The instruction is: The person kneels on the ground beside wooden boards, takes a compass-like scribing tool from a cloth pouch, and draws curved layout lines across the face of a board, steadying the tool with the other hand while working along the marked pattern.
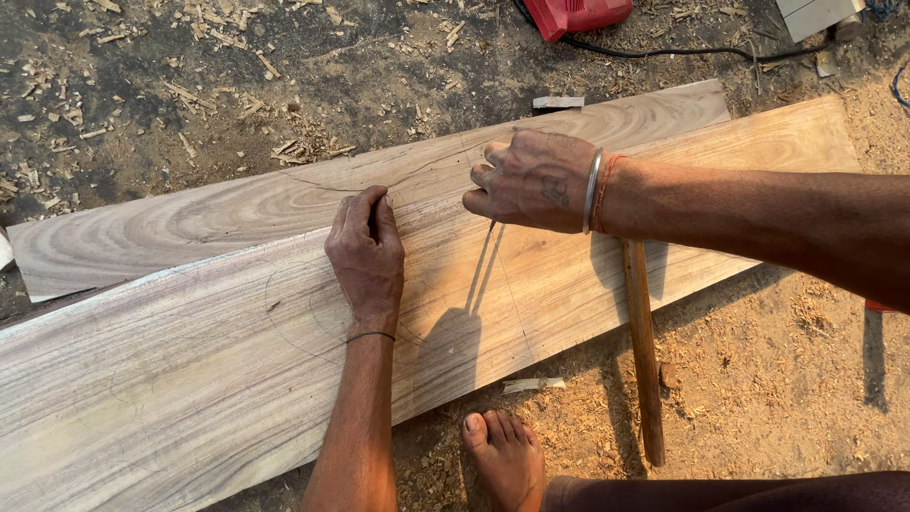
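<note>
Closest to the camera there's a bare foot (505,457) on the sawdusty ground (758,379), and a thin wooden stick (644,351) lying just right of it, long axis roughly 12 to 6 o'clock, its top end tucked under the right forearm.

Next up is the big near plank (190,370), pale with strong grain. Its long axis runs from about 8 o'clock up to 2 o'clock across the whole view. The left hand (366,256) is pressed flat on it near the middle, fingers together and pointing to 12 o'clock, fingertips right at the seam with the second plank. The right hand (531,180) sits at about 2 o'clock from the left one, fingers curled, pinching something thin that I can't make out; a faint line runs down the wood below it. There are curved marks on the plank around the left hand too.

Behind lies the far plank (237,204), same slant, touching the near one.

Farthest out: wood chips (218,28), a red power tool (575,14) at 12 o'clock, and its black cable (682,52).
</note>
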`<action>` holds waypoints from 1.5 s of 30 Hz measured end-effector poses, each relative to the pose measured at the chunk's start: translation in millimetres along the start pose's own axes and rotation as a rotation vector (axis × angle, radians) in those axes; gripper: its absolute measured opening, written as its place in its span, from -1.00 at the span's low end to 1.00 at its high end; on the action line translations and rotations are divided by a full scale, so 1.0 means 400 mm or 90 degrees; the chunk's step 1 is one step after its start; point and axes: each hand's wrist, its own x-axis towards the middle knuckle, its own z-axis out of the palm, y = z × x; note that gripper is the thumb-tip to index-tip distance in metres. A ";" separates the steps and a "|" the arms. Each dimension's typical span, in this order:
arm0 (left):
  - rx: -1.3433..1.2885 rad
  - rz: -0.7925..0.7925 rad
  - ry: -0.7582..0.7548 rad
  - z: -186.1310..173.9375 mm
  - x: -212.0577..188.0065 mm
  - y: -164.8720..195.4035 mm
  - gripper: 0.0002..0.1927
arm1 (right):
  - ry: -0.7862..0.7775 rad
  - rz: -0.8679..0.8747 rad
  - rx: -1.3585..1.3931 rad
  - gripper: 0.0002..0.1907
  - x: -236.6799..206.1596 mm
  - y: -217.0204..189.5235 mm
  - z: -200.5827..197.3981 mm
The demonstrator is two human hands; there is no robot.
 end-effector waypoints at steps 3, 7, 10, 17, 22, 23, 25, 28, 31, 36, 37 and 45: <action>0.007 0.007 0.003 0.000 0.001 0.000 -0.91 | 0.016 0.009 0.031 -0.86 0.015 -0.001 -0.010; -0.007 0.014 0.008 0.000 0.000 -0.001 -0.91 | 0.002 -0.008 0.019 -0.87 0.019 -0.002 -0.020; 0.008 0.013 0.010 0.003 0.000 -0.002 -0.93 | 0.049 -0.025 -0.001 -0.85 0.019 -0.002 -0.023; 0.010 0.000 0.003 0.003 -0.002 -0.004 -0.92 | 0.044 -0.057 -0.028 -0.91 0.029 -0.027 -0.011; 0.016 -0.006 -0.004 0.002 -0.001 -0.004 -0.90 | 0.103 -0.029 0.020 -0.90 0.016 -0.031 0.003; 0.016 0.003 0.001 0.000 -0.002 -0.004 -0.90 | 0.106 -0.022 0.052 -0.90 0.014 -0.029 0.005; 0.016 0.020 0.011 -0.002 -0.002 -0.004 -0.90 | 0.107 -0.014 0.100 -0.86 0.007 -0.024 0.013; 0.011 0.003 0.005 -0.002 -0.001 -0.004 -0.89 | 0.121 0.021 0.178 -0.74 -0.002 -0.026 0.025; -0.002 0.001 0.016 -0.001 0.000 -0.005 -0.90 | 0.135 0.078 0.205 -0.72 -0.019 -0.030 0.037; -0.006 -0.009 0.021 0.002 -0.001 -0.008 -0.91 | 0.281 0.193 0.348 -0.59 -0.047 -0.056 0.040; -0.010 -0.014 0.022 0.002 -0.001 -0.009 -0.91 | 0.288 0.202 0.367 -0.58 -0.049 -0.058 0.040; 0.006 -0.019 0.007 0.006 -0.003 -0.015 -0.90 | 0.297 0.186 0.437 -0.57 -0.024 -0.091 0.029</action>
